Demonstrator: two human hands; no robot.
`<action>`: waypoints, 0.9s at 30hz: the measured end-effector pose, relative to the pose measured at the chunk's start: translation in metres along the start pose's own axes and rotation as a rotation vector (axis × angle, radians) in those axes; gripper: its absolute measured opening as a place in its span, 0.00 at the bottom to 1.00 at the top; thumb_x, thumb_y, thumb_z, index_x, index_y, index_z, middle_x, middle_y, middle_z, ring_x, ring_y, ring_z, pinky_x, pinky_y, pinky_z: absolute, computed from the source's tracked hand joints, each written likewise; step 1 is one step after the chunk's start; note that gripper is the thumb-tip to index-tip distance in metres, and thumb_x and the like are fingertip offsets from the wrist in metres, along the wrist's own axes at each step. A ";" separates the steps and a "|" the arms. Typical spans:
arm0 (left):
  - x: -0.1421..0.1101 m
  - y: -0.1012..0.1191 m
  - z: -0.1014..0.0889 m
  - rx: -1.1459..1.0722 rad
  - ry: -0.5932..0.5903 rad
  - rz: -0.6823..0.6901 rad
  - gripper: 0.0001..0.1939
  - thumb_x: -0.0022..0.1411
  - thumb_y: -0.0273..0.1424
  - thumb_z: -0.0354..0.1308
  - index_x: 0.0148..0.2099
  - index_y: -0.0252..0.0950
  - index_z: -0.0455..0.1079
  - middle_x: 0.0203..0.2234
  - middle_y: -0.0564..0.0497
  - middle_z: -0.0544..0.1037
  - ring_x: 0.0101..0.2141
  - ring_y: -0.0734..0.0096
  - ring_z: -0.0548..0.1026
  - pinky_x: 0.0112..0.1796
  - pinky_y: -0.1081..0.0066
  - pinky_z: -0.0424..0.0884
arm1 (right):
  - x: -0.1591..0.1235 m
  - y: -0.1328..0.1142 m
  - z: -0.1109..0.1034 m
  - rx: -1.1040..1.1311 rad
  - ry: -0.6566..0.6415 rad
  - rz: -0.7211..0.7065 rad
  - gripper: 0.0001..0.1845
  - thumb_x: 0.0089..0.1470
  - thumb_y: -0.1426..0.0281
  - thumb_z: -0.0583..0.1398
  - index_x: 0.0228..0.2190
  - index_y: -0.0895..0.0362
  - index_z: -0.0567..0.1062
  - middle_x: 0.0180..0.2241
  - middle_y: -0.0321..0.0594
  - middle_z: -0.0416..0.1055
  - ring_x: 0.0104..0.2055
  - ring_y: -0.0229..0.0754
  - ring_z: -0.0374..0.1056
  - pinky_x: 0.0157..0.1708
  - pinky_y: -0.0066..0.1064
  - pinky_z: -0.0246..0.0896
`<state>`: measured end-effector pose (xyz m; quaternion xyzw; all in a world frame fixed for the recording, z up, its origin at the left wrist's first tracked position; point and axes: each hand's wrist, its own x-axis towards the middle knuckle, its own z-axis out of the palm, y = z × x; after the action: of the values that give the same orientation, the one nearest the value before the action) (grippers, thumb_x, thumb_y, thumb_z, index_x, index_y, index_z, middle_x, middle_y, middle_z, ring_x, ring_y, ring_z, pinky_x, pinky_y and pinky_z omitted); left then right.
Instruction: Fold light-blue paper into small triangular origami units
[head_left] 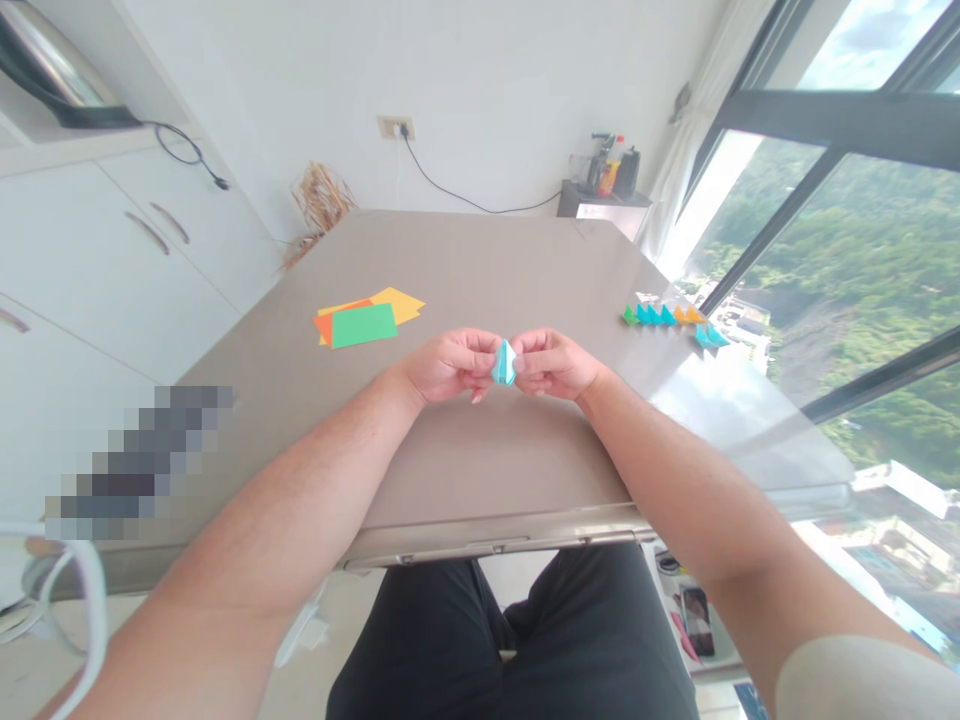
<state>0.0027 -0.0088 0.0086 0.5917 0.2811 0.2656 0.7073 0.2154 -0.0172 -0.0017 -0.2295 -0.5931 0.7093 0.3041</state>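
Between my two hands, above the middle of the table, is a small folded piece of light-blue origami paper [504, 363] with white showing in its folds. The fingers and thumb of my left hand [459, 362] pinch its left edge. On the opposite edge, my right hand [553, 364] pinches it in the same way. Fingertips hide parts of the paper's sides. To the left lie flat coloured sheets, a green sheet [364, 326] on top of orange and yellow ones. Over on the right, folded paper pieces [660, 316] in green, blue and orange stand in a row, with a blue folded piece [711, 336] nearer me.
The grey-brown table [480, 460] spreads out before me, its front edge close to my lap. A blurred-out dark object [142, 460] lies at its left. Large windows [847, 230] run along the right. A small cabinet [604, 203] with bottles stands beyond the far edge.
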 end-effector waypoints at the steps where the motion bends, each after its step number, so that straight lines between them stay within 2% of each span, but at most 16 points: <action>1: -0.001 0.001 0.000 0.001 0.011 0.005 0.19 0.42 0.45 0.76 0.28 0.38 0.76 0.17 0.54 0.61 0.18 0.78 0.56 0.18 0.68 0.66 | 0.000 0.000 0.000 0.006 0.008 -0.006 0.19 0.47 0.60 0.72 0.25 0.57 0.71 0.14 0.24 0.53 0.16 0.29 0.48 0.17 0.25 0.46; 6: -0.002 0.004 -0.004 -0.016 0.092 0.042 0.17 0.45 0.43 0.75 0.30 0.39 0.75 0.16 0.55 0.61 0.18 0.78 0.57 0.20 0.69 0.68 | 0.001 -0.002 0.002 -0.005 0.101 -0.018 0.20 0.46 0.58 0.73 0.27 0.57 0.71 0.13 0.22 0.54 0.14 0.28 0.48 0.15 0.24 0.45; 10: -0.002 0.002 -0.006 0.004 0.077 0.011 0.18 0.49 0.44 0.75 0.30 0.38 0.73 0.17 0.55 0.63 0.19 0.78 0.60 0.22 0.69 0.72 | 0.002 -0.003 0.003 -0.062 0.150 -0.004 0.21 0.44 0.58 0.74 0.27 0.56 0.71 0.15 0.26 0.63 0.14 0.31 0.57 0.15 0.25 0.52; 13: -0.001 0.001 -0.005 0.053 0.102 -0.018 0.19 0.49 0.44 0.75 0.31 0.37 0.73 0.22 0.53 0.69 0.22 0.76 0.67 0.24 0.68 0.76 | 0.003 -0.001 0.002 -0.077 0.195 -0.013 0.22 0.44 0.56 0.74 0.27 0.56 0.72 0.17 0.29 0.68 0.15 0.33 0.62 0.16 0.25 0.56; 17: 0.002 0.000 -0.005 0.110 0.188 -0.013 0.21 0.49 0.45 0.74 0.33 0.36 0.72 0.30 0.49 0.78 0.31 0.66 0.79 0.29 0.64 0.80 | 0.006 0.002 -0.001 -0.096 0.278 -0.030 0.22 0.43 0.55 0.74 0.26 0.57 0.73 0.18 0.31 0.69 0.17 0.32 0.62 0.17 0.26 0.59; 19: 0.005 -0.003 -0.005 0.132 0.271 0.044 0.21 0.49 0.45 0.74 0.32 0.36 0.71 0.31 0.47 0.80 0.34 0.63 0.80 0.32 0.63 0.80 | 0.008 0.004 0.000 -0.127 0.377 -0.041 0.21 0.43 0.56 0.74 0.25 0.57 0.74 0.18 0.33 0.70 0.19 0.33 0.64 0.18 0.26 0.61; 23: 0.013 -0.011 -0.002 0.228 0.477 0.227 0.17 0.50 0.41 0.74 0.29 0.35 0.72 0.27 0.49 0.80 0.32 0.66 0.80 0.35 0.65 0.79 | 0.014 0.005 0.007 -0.228 0.604 -0.088 0.18 0.43 0.59 0.74 0.27 0.57 0.75 0.23 0.34 0.73 0.24 0.36 0.71 0.24 0.27 0.68; 27: 0.018 -0.017 0.003 0.330 0.617 0.355 0.12 0.51 0.37 0.71 0.30 0.36 0.73 0.26 0.50 0.80 0.29 0.68 0.79 0.34 0.67 0.78 | 0.018 0.006 0.012 -0.303 0.683 -0.167 0.17 0.45 0.60 0.72 0.26 0.56 0.74 0.25 0.35 0.75 0.30 0.38 0.74 0.27 0.27 0.70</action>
<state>0.0179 -0.0008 -0.0088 0.6292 0.4126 0.5005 0.4282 0.1936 -0.0136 -0.0052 -0.4460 -0.5724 0.4690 0.5034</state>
